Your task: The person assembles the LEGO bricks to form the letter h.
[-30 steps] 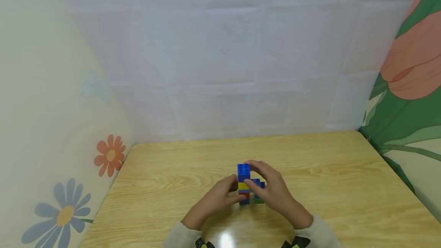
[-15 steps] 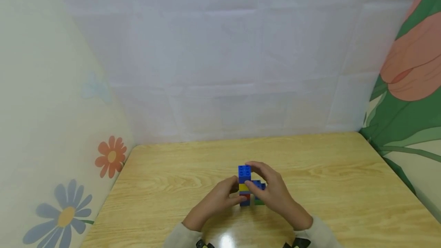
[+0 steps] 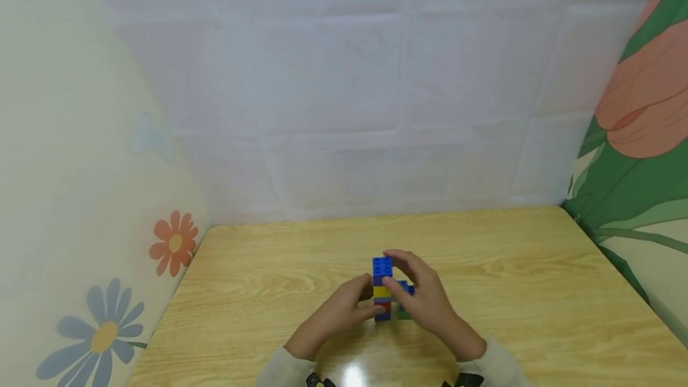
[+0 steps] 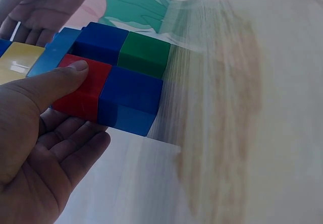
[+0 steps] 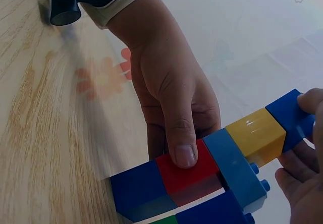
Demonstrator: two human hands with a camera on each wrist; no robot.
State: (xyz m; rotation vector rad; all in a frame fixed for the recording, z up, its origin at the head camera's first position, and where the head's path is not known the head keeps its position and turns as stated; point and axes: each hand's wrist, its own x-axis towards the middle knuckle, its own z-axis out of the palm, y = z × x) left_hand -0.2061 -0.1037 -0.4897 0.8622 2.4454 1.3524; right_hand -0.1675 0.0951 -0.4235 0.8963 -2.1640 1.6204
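Toy building bricks form a joined stack on the wooden table. One column rises from a lower blue brick [image 5: 139,183] through a red brick [image 4: 93,90], a light blue brick [image 5: 233,161] and a yellow brick [image 5: 257,135] to a top blue brick [image 3: 382,266]. Beside it, a green brick [image 4: 145,55] and another blue brick [image 4: 101,40] make a shorter column. My left hand [image 3: 338,312] grips the red brick, thumb on its near face. Around the top blue brick, my right hand [image 3: 430,297] holds on with thumb and fingers. The right hand partly hides the shorter column in the head view.
The wooden table [image 3: 258,267] spreads around the stack. A white sheet [image 3: 333,88] hangs behind its far edge. Flower-patterned walls [image 3: 97,208] flank the sides. Dark devices [image 3: 469,380] are strapped at the sleeves.
Both hands keep their hold on the stack and barely move. The view shifts only very slightly.
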